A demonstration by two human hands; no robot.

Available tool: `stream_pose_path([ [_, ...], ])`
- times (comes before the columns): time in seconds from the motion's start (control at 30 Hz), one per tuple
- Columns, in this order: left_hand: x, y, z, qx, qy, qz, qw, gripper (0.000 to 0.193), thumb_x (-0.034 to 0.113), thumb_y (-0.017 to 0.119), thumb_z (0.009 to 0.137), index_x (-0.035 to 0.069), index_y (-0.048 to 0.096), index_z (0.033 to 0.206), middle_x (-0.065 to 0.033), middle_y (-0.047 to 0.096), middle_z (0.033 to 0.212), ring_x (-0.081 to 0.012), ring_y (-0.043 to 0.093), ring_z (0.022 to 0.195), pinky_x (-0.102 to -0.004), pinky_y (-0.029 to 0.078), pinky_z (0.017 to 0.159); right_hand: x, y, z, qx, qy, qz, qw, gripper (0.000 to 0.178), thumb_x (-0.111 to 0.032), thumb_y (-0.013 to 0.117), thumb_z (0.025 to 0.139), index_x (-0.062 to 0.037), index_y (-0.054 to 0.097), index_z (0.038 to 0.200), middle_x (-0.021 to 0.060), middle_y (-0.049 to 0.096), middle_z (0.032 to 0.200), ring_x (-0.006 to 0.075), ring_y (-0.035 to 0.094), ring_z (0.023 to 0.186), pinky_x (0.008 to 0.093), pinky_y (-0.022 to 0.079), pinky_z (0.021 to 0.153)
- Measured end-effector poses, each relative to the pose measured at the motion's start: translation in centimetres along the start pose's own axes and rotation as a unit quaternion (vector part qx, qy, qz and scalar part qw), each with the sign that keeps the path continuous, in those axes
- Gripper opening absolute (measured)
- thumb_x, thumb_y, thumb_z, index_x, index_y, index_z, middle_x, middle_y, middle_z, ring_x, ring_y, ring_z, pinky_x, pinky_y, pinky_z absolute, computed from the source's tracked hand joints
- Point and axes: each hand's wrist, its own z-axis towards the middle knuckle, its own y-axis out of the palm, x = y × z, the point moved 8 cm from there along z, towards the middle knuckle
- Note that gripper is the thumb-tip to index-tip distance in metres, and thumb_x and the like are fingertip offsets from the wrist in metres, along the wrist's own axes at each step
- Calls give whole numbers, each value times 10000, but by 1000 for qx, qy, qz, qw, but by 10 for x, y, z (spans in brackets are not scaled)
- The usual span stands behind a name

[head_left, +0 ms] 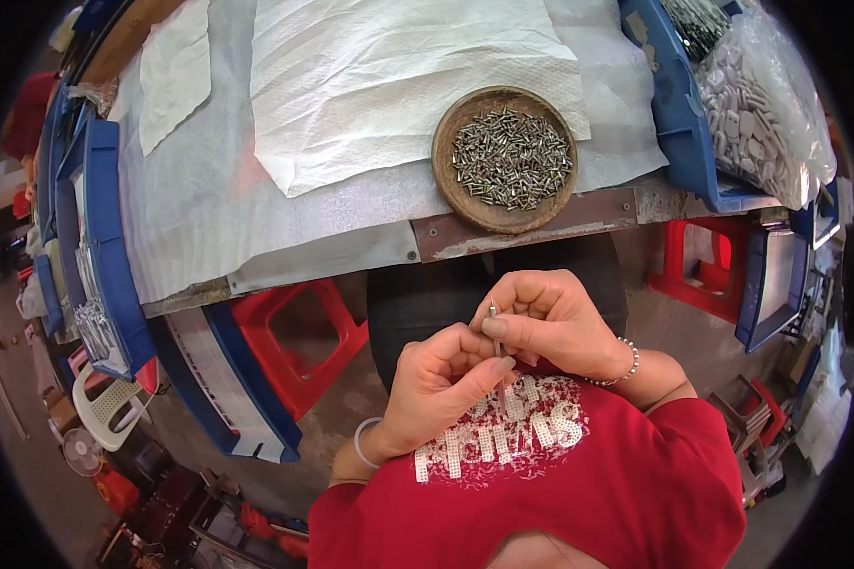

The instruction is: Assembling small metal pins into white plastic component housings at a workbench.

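In front of my chest, just below the table's near edge, my two hands meet. Between the right thumb and fingertips of my right hand [555,322] a small shiny metal piece [492,308] is pinched, its pointed end upward. My left hand [446,379] closes thumb and fingers on a slender pale stick-like part [505,394], directly under the metal piece. Fingers cover most of it, so I cannot tell whether the two are joined. Beyond my hands, a round wooden bowl [444,194] full of small silvery metal pieces stands at the table edge.
White paper sheets [389,85] cover the table [332,251]. At the right stands a blue bin [674,114] with a clear bag of pale flat parts [745,119]. Blue trays [275,431] and red stools [346,318] flank me.
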Motion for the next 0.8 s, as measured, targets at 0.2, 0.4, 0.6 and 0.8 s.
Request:
stream_pose_path([
  [0.2,-1,0,3,-8,-12,-38,999,63,17,539,886,-34,528,921,-88,622,852,-83,588,749,-208,481,667,1,0,4,4,9,-10,1000,104,-109,590,871,-5,583,874,1,566,657,17,455,482,156,337,427],
  [0.4,-3,1,4,-16,-22,-72,997,69,22,526,893,-34,525,934,-95,616,861,-87,583,752,-214,480,671,3,1,5,9,14,-16,1000,98,-103,586,870,-5,583,868,-1,561,652,16,436,471,157,332,424],
  [0.6,-5,0,4,-12,-15,-66,998,81,28,527,895,-36,525,944,-92,617,858,-84,581,746,-214,479,673,1,2,4,14,11,-20,1000,90,-93,578,874,-4,577,860,1,561,656,17,432,472,159,333,426],
  [0.8,-9,1,4,-33,-20,-74,997,121,31,520,899,-38,517,998,-82,614,862,-94,596,782,-215,480,704,-2,4,5,6,-1,-24,1000,91,-96,579,875,-6,580,864,-7,563,667,10,442,513,156,332,445],
])
